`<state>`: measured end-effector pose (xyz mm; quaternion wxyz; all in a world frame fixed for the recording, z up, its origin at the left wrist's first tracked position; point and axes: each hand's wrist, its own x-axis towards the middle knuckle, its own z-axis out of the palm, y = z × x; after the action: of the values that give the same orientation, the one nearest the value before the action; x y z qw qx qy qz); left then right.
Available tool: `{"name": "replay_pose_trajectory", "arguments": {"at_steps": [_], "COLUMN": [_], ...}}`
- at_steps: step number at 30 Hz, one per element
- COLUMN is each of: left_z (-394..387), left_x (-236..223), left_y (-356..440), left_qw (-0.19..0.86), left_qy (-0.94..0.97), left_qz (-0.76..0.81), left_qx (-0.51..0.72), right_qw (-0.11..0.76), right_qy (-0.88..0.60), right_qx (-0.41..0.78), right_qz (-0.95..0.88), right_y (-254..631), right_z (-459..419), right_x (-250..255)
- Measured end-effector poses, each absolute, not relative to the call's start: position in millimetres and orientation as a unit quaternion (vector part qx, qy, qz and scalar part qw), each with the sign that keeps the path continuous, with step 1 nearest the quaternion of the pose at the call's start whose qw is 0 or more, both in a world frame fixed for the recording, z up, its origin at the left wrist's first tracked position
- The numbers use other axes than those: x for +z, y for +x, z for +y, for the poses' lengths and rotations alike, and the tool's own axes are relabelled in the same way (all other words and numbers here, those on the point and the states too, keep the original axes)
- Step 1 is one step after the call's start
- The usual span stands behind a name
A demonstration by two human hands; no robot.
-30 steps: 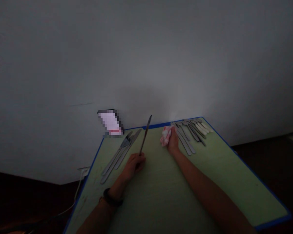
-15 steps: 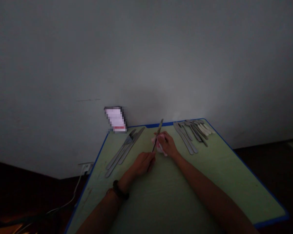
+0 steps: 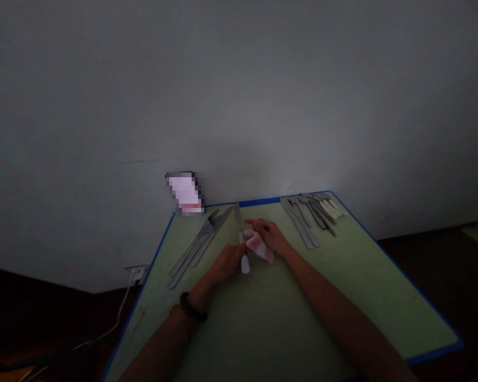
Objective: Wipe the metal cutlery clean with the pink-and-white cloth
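My left hand is closed round the handle of a table knife whose blade points away from me over the green table. My right hand grips a red and white cloth and presses it against the knife's blade. A dark band sits on my left wrist. Both hands meet near the middle of the table's far half.
A few knives lie side by side on the left. Several spoons and other cutlery lie in a row at the far right corner. A blurred-out object stands by the wall. A white cable hangs at the left edge.
My right hand carried the cloth from the cutlery row leftward to the knife. The knife swung from upright-tilted to pointing away, and the cloth now wraps its blade.
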<state>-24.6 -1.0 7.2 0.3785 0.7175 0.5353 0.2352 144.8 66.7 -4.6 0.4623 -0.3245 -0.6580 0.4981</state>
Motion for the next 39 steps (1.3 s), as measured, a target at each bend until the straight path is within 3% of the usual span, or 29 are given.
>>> {"name": "replay_pose_trajectory", "arguments": {"at_steps": [15,18,24,33,39], "left_z": [-1,-3,-2,1,1], "left_x": [-4,2,5,-2,1], "left_y": [-18,-17,-18,-17,-17], "left_qw": [0.272,0.277,0.363,0.288,0.185], "left_qy": [0.776,0.771,0.674,0.692,0.721], "left_qz": [0.535,0.529,0.510,0.518,0.538], "left_qx": [0.194,0.221,0.392,0.413,0.396], "right_qw": [0.350,0.405,0.587,0.581,0.638], "right_qy": [-0.283,-0.301,-0.327,-0.328,-0.379], "right_qx": [0.594,0.623,0.643,0.615,0.551], "right_qz": [-0.667,-0.598,-0.368,-0.419,-0.382], "right_y": [146,147,142,138,137], "right_z": [67,70,82,79,77], "right_x": [1,-2,-15,-16,-10]}}
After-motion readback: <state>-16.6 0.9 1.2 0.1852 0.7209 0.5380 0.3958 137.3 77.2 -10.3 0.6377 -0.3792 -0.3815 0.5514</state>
